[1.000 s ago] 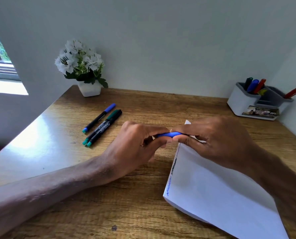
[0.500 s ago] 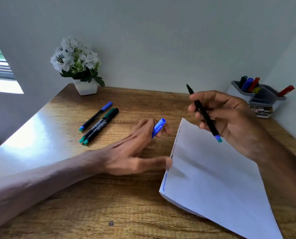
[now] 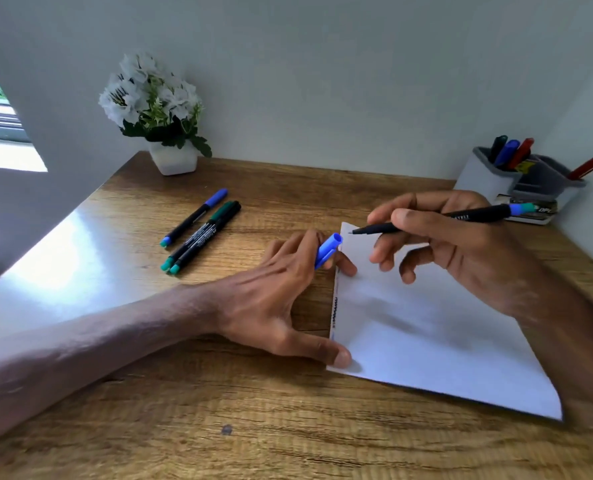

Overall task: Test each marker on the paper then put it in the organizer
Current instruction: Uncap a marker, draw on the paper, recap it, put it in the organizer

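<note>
Gripping an uncapped marker (image 3: 475, 215) like a pen, the right hand (image 3: 461, 251) holds its tip at the far left corner of the paper (image 3: 426, 334); whether the tip touches the sheet cannot be told. The left hand (image 3: 271, 296) pinches the blue cap (image 3: 328, 251) between its fingers while its thumb and a fingertip press on the paper's left edge, so the two hands are apart, each clamped on its own piece. Short test squiggles (image 3: 335, 310) already run down that edge, and four markers stand in the organizer (image 3: 489, 178) at the far right, which suggests several rounds are done. This marker appears to be at the start of its own test: it has yet to be recapped and stored. Three capped markers (image 3: 198, 233) lie together on the desk (image 3: 184, 410) to the left, well apart from the paper, apparently waiting their turn. By that count the job looks roughly half finished.
</note>
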`<control>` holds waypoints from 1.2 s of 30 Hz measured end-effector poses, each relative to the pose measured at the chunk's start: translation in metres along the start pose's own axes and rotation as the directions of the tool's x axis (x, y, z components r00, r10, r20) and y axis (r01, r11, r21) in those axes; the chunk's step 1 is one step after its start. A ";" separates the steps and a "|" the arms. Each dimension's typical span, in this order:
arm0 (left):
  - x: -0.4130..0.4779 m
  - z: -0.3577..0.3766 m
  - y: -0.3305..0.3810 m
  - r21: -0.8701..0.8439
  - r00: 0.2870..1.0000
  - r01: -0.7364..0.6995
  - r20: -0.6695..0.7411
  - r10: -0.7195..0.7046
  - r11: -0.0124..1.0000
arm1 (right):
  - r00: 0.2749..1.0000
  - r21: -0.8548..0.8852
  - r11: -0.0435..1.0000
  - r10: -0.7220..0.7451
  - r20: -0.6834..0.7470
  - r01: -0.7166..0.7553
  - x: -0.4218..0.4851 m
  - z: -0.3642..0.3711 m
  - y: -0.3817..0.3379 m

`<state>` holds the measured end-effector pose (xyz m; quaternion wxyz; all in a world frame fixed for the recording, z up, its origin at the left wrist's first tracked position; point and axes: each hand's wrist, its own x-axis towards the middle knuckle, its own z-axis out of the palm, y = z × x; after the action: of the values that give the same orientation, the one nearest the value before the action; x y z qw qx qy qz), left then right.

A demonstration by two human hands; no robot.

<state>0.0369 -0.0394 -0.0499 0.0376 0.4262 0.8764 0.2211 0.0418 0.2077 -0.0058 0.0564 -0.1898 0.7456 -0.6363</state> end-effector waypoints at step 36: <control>0.002 -0.005 -0.014 0.038 0.989 0.077 0.122 -0.081 0.996 | 0.949 -0.324 0.898 -0.243 0.199 0.298 -0.031 0.050 0.038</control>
<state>0.0244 -0.0470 -0.0508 0.0934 0.4047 0.8920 0.1783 0.0782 0.1772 -0.0568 -0.0101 -0.3471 0.8065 -0.4785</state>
